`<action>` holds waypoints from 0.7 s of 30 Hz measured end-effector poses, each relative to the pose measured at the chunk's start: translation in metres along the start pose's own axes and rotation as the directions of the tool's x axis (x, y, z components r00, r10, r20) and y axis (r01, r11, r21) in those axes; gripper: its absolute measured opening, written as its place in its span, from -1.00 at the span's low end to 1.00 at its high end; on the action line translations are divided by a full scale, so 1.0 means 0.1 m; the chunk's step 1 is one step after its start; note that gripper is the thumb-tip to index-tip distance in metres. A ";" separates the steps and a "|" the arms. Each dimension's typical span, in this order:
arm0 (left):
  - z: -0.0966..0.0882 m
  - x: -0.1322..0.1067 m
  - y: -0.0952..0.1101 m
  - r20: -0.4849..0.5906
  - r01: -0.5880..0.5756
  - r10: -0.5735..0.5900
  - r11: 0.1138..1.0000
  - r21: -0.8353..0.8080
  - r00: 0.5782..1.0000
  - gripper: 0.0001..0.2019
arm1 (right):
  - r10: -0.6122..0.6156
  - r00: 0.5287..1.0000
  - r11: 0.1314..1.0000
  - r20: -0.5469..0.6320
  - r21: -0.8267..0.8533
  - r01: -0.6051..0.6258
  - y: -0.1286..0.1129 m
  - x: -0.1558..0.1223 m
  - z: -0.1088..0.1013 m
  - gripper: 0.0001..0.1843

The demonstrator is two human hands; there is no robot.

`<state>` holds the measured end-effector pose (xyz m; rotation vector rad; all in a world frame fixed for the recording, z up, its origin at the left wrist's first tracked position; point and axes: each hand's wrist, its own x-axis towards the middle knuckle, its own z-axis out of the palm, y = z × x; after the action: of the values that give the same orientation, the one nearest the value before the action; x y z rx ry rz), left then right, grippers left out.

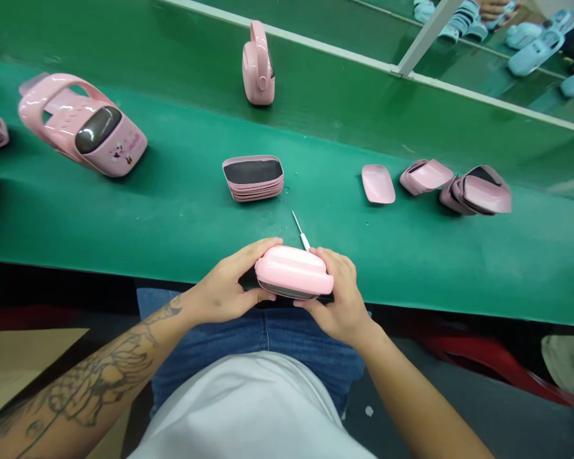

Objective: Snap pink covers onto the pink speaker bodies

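Note:
At the table's near edge, a glossy pink plastic housing (pixel 293 270) with a dark panel on its lower side is held between both hands. My left hand (pixel 229 284) grips its left end, thumb below and fingers above. Around the right end curls my right hand (pixel 340 292). Just beyond the housing lies a thin tool with a white handle (pixel 305 241) and a slim metal shaft, its near end close to my right fingers. Farther back is a stack of pink-rimmed covers (pixel 257 191) with a dark inset on top.
A pink handled device with a dark window (pixel 98 131) lies back left on the green table (pixel 182 210). Another pink device (pixel 258 73) stands at the back. To the right are a single pink cover (pixel 378 184) and stacked covers (pixel 478 191). Blue parts (pixel 536 51) lie beyond the white rail (pixel 325 46).

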<state>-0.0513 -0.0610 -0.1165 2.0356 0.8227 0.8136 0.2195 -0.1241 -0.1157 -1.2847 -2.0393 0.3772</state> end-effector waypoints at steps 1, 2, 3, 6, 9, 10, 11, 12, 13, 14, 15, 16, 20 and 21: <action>0.02 -0.02 0.02 -0.042 -0.038 0.037 0.999 -0.025 0.998 -0.13 | -0.014 1.000 1.000 -0.021 0.023 0.015 -0.03 0.00 0.01 -0.04; 0.04 -0.05 0.04 -0.085 -0.074 0.069 0.996 -0.052 0.994 -0.10 | -0.033 0.999 0.998 -0.043 0.046 0.035 -0.06 0.00 0.03 -0.04; 0.07 -0.06 0.07 -0.123 -0.104 0.094 0.991 -0.080 0.988 -0.08 | -0.055 0.996 0.996 -0.065 0.067 0.059 -0.09 0.00 0.05 -0.03; 0.14 -0.08 0.19 -0.216 -0.167 0.135 0.976 -0.140 0.967 -0.04 | -0.095 0.984 0.984 -0.148 0.133 0.115 -0.18 0.07 0.14 -0.05; 0.20 -0.06 0.28 -0.300 -0.189 0.151 0.977 -0.102 0.942 -0.11 | -0.073 0.964 0.968 -0.256 0.213 0.130 -0.24 0.16 0.27 -0.08; 0.21 -0.05 0.30 -0.332 -0.193 0.160 0.979 -0.067 0.930 -0.12 | -0.063 0.956 0.965 -0.287 0.228 0.132 -0.25 0.19 0.32 -0.08; 0.21 -0.04 0.30 -0.360 -0.199 0.177 0.980 -0.025 0.916 -0.12 | -0.055 0.948 0.963 -0.315 0.234 0.134 -0.26 0.21 0.35 -0.08; 0.20 -0.02 0.30 -0.379 -0.210 0.200 0.978 0.013 0.904 -0.11 | -0.050 0.941 0.962 -0.336 0.236 0.135 -0.27 0.23 0.38 -0.08; 0.19 -0.02 0.29 -0.388 -0.227 0.225 0.973 0.041 0.894 -0.08 | -0.047 0.937 0.961 -0.348 0.239 0.137 -0.27 0.24 0.39 -0.08; 0.18 -0.01 0.28 -0.388 -0.244 0.247 0.968 0.057 0.888 -0.06 | -0.044 0.935 0.959 -0.352 0.249 0.138 -0.28 0.24 0.39 -0.07; 0.16 -0.01 0.26 -0.382 -0.256 0.259 0.965 0.060 0.887 -0.04 | -0.044 0.935 0.955 -0.351 0.259 0.142 -0.29 0.24 0.38 -0.06; 0.16 -0.01 0.25 -0.377 -0.264 0.261 0.964 0.045 0.889 -0.04 | -0.048 0.938 0.952 -0.342 0.269 0.147 -0.31 0.24 0.37 -0.04; 0.28 -0.02 0.26 -0.446 -0.234 0.123 0.951 -0.204 0.887 -0.11 | 0.042 0.945 0.928 -0.324 0.364 0.084 -0.46 0.26 0.35 -0.18; 0.34 0.00 0.28 -0.480 -0.203 0.034 0.930 -0.306 0.877 -0.14 | 0.119 0.924 0.907 -0.363 0.418 0.047 -0.50 0.29 0.36 -0.26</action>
<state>-0.0174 -0.0890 -0.1097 1.6014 0.7432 1.4542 0.1529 -0.1185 -0.1017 -1.0317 -1.5031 0.5092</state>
